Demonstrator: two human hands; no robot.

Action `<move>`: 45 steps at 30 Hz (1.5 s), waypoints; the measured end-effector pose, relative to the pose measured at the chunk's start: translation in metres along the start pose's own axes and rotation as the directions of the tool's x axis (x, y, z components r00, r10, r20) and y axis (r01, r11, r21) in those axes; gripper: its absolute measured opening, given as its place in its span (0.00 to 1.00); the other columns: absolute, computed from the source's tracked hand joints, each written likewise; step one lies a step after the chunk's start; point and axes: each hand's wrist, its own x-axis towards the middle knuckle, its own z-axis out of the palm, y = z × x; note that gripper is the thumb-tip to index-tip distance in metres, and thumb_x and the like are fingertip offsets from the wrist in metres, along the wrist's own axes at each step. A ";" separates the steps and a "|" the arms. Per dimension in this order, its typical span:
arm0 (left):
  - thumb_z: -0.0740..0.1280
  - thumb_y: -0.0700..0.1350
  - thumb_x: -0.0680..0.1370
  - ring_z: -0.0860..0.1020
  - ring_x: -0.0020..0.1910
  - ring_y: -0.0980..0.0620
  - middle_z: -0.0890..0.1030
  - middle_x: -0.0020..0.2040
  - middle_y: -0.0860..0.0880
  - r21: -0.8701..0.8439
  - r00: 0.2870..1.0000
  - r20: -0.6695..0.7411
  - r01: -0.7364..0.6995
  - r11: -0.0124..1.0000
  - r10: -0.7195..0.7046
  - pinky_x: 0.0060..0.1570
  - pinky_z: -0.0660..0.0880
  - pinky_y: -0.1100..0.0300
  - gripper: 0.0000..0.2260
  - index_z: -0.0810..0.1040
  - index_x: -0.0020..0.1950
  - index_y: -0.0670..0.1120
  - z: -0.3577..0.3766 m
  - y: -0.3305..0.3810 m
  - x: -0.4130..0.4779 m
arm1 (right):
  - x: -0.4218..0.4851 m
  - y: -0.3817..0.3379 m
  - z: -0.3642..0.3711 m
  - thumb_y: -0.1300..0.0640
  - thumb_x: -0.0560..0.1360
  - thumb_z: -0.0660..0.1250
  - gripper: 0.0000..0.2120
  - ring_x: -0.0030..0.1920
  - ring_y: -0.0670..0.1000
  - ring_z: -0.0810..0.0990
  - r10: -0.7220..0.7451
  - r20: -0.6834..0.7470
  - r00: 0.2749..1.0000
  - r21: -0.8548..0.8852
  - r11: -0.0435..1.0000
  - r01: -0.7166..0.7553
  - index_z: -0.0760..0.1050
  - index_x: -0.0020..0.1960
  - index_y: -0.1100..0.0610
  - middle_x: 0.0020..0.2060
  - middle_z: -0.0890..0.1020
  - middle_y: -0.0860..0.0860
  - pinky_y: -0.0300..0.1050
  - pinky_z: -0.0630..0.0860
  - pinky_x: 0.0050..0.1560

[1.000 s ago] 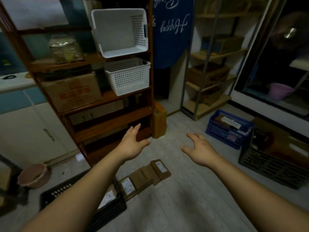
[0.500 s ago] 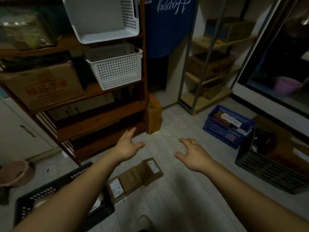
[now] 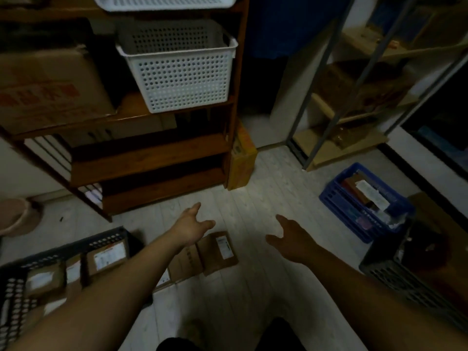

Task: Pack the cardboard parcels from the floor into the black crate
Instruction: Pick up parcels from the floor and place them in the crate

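Although the light is dim, the layout reads fine: tall dark wooden shelf unit point(image 3: 152, 158) at back left, pale plank floor point(image 3: 253, 203) in front. Black slatted plastic crate point(image 3: 76, 245) sits on the floor at lower left, with several labelled cardboard boxes point(image 3: 109, 255) already inside. Just right of it, a row of flat brown cardboard parcels point(image 3: 217, 252) lies on the floor, near end hidden under the left forearm. Left hand point(image 3: 188, 230) hovers above the row's far end, fingers spread, holding nothing. Right hand point(image 3: 293, 239) is well apart to the right over bare floor, fingers also spread and empty. Step, as I judge it: reaching for the next floor parcel, packing partly done. Next move calls for lowering to the far parcel, gripping its edges, then carrying it left into the crate.
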 end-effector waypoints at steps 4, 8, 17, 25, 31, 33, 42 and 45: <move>0.65 0.53 0.77 0.56 0.75 0.43 0.52 0.78 0.45 -0.108 0.986 -0.104 0.117 0.987 -0.128 0.72 0.59 0.50 0.35 0.49 0.77 0.48 0.018 -0.006 0.016 | 0.061 0.015 -0.007 0.44 0.78 0.62 0.38 0.74 0.57 0.60 -0.043 0.154 0.987 -0.046 0.998 0.051 0.45 0.78 0.54 0.76 0.56 0.56 0.48 0.60 0.71; 0.65 0.52 0.77 0.61 0.73 0.42 0.57 0.76 0.43 -0.213 0.944 -0.164 0.251 0.944 -0.288 0.71 0.61 0.50 0.34 0.50 0.77 0.49 0.051 -0.012 0.030 | 0.112 0.048 -0.007 0.45 0.78 0.62 0.38 0.75 0.57 0.59 -0.050 0.311 0.949 -0.108 0.990 0.087 0.44 0.78 0.55 0.77 0.55 0.56 0.47 0.60 0.71; 0.64 0.40 0.78 0.74 0.53 0.64 0.74 0.55 0.52 -0.197 0.939 -0.054 0.324 0.925 -0.340 0.52 0.66 0.75 0.12 0.71 0.59 0.50 0.151 -0.100 0.140 | 0.252 0.125 0.081 0.42 0.76 0.63 0.40 0.75 0.58 0.59 0.036 0.399 0.916 -0.093 0.996 0.002 0.45 0.78 0.51 0.77 0.53 0.55 0.51 0.64 0.70; 0.64 0.42 0.77 0.69 0.62 0.54 0.68 0.69 0.48 -0.291 0.947 -0.041 0.293 0.911 -0.318 0.48 0.68 0.70 0.26 0.60 0.74 0.44 0.257 -0.253 0.308 | 0.416 0.182 0.277 0.45 0.77 0.64 0.37 0.71 0.58 0.66 -0.047 0.411 0.910 0.002 0.999 0.050 0.50 0.77 0.55 0.75 0.61 0.56 0.49 0.70 0.65; 0.64 0.44 0.79 0.69 0.66 0.47 0.64 0.73 0.43 -0.380 0.904 -0.085 0.360 0.852 -0.419 0.47 0.69 0.70 0.33 0.47 0.77 0.47 0.316 -0.336 0.401 | 0.508 0.220 0.390 0.56 0.76 0.67 0.22 0.61 0.54 0.78 -0.144 0.426 0.893 0.028 0.989 0.146 0.66 0.69 0.55 0.64 0.77 0.54 0.41 0.76 0.50; 0.63 0.44 0.79 0.68 0.68 0.44 0.64 0.73 0.42 -0.428 0.892 -0.081 0.371 0.824 -0.444 0.52 0.67 0.62 0.33 0.47 0.77 0.47 0.329 -0.353 0.421 | 0.528 0.235 0.421 0.57 0.74 0.69 0.23 0.60 0.53 0.79 -0.173 0.440 0.881 0.065 0.985 0.161 0.68 0.67 0.52 0.62 0.78 0.52 0.43 0.77 0.52; 0.64 0.37 0.77 0.78 0.41 0.54 0.78 0.45 0.49 -0.405 0.892 -0.175 0.321 0.856 -0.417 0.37 0.76 0.63 0.20 0.66 0.68 0.43 0.334 -0.356 0.446 | 0.556 0.240 0.451 0.52 0.66 0.73 0.22 0.51 0.47 0.81 -0.216 0.299 0.930 0.256 0.957 0.140 0.73 0.57 0.42 0.50 0.82 0.43 0.49 0.80 0.51; 0.63 0.37 0.77 0.80 0.47 0.48 0.79 0.48 0.47 -0.366 0.879 -0.321 0.226 0.903 -0.351 0.48 0.79 0.53 0.26 0.61 0.74 0.47 0.304 -0.335 0.443 | 0.548 0.207 0.420 0.52 0.67 0.72 0.26 0.54 0.50 0.80 -0.279 0.125 0.952 0.312 0.922 0.230 0.69 0.63 0.42 0.54 0.79 0.44 0.47 0.78 0.52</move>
